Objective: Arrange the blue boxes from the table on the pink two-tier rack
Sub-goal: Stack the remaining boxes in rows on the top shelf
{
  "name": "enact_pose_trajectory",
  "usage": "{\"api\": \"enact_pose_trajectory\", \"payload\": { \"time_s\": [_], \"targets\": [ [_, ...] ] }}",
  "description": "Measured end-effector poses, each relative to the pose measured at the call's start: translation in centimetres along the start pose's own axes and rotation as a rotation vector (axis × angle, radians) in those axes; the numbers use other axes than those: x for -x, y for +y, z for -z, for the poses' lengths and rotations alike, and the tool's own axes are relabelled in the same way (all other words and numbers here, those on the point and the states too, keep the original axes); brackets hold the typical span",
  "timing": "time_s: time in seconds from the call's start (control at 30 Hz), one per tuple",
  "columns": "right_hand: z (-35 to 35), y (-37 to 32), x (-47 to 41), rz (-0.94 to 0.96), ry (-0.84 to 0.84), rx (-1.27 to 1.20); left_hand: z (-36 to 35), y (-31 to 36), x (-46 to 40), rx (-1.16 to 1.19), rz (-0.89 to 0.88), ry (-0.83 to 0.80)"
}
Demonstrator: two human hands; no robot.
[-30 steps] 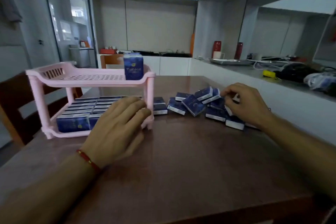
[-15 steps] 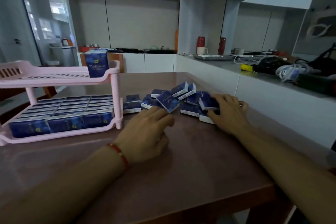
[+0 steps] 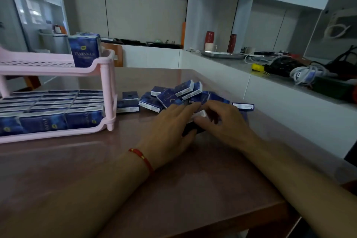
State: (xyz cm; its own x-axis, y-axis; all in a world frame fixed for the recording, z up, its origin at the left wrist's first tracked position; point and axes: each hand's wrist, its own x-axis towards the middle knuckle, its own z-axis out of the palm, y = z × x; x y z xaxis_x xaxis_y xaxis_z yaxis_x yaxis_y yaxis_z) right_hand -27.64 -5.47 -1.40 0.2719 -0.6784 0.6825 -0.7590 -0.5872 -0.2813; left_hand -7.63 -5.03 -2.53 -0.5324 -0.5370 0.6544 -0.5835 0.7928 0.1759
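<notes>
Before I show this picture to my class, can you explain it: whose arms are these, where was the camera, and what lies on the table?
No machine here: a person wears a camera on the head, looking down at their own arms. The left hand, with a red string bracelet, and the right hand meet over one blue box at the near edge of a loose pile of blue boxes on the brown table. How firmly the fingers hold it is unclear. Left stands a pink two-tier rack: its lower tier holds rows of boxes, its upper tier one upright box.
</notes>
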Motion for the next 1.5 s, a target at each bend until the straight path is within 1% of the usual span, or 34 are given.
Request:
{"api": "enact_pose_trajectory", "payload": {
  "time_s": [0.07,0.1,0.13,0.17,0.2,0.23,0.27,0.3,0.33,0.4,0.5,0.53,0.67,0.77,0.87,0.9,1.0,1.07,1.13,1.2,1.3,1.43,1.5],
  "targets": [
    [0.5,0.5,0.0,-0.054,0.013,-0.088,0.4,0.2,0.1,0.087,0.040,0.045],
    [1.0,1.3,-0.1,-0.108,0.070,-0.090,0.5,0.1,0.1,0.131,0.071,0.075],
    [1.5,2.9,-0.2,-0.186,0.162,-0.038,0.7,0.0,0.2,0.184,0.115,0.099],
    [2.1,4.8,-0.1,-0.282,0.242,0.078,0.7,-0.1,0.4,0.237,0.169,0.115],
    [2.9,6.7,0.1,-0.386,0.259,0.218,0.7,-0.2,0.5,0.280,0.228,0.120],
    [3.4,8.2,0.3,-0.504,0.199,0.334,0.8,-0.3,0.6,0.311,0.284,0.117],
    [3.7,9.6,0.6,-0.607,0.114,0.383,0.8,-0.4,0.7,0.337,0.326,0.112],
    [3.9,10.6,0.9,-0.686,0.045,0.387,0.8,-0.6,0.8,0.363,0.355,0.113],
    [3.8,11.4,1.0,-0.726,0.004,0.371,0.8,-0.7,0.8,0.391,0.378,0.121],
    [3.5,12.3,1.0,-0.741,-0.008,0.317,0.9,-0.6,0.7,0.424,0.418,0.135],
    [3.5,12.1,0.7,-0.762,0.113,0.304,1.2,-0.5,0.8,0.440,0.458,0.144],
    [3.5,12.0,0.7,-0.766,0.122,0.325,1.2,-0.5,0.8,0.438,0.462,0.150],
    [3.4,12.5,0.8,-0.787,0.011,0.426,1.5,-0.5,0.9,0.427,0.472,0.169],
    [3.3,12.5,0.7,-0.829,0.028,0.435,1.6,-0.6,0.9,0.426,0.484,0.165],
    [3.5,12.2,0.9,-0.871,0.038,0.355,1.4,-0.9,0.8,0.434,0.498,0.186],
    [3.6,12.1,1.0,-0.872,0.075,0.321,1.3,-1.0,0.7,0.438,0.505,0.188],
    [4.3,11.7,1.2,-0.815,0.272,0.171,1.3,-1.2,0.7,0.459,0.529,0.189],
    [4.9,10.7,1.2,-0.712,0.396,0.080,1.4,-1.1,0.7,0.466,0.541,0.199],
    [5.5,9.0,1.2,-0.591,0.469,-0.020,1.6,-1.1,0.7,0.467,0.547,0.218],
    [5.7,6.9,1.1,-0.472,0.453,-0.130,1.7,-1.1,0.7,0.476,0.554,0.244],
    [5.0,3.7,1.1,-0.313,0.345,-0.273,2.0,-1.1,0.8,0.492,0.545,0.280],
    [3.7,0.6,0.8,-0.139,0.207,-0.211,2.3,-1.4,0.9,0.476,0.552,0.330],
    [3.1,-0.2,0.8,-0.094,0.166,-0.238,2.2,-1.8,0.8,0.487,0.575,0.355]
  ]
}}
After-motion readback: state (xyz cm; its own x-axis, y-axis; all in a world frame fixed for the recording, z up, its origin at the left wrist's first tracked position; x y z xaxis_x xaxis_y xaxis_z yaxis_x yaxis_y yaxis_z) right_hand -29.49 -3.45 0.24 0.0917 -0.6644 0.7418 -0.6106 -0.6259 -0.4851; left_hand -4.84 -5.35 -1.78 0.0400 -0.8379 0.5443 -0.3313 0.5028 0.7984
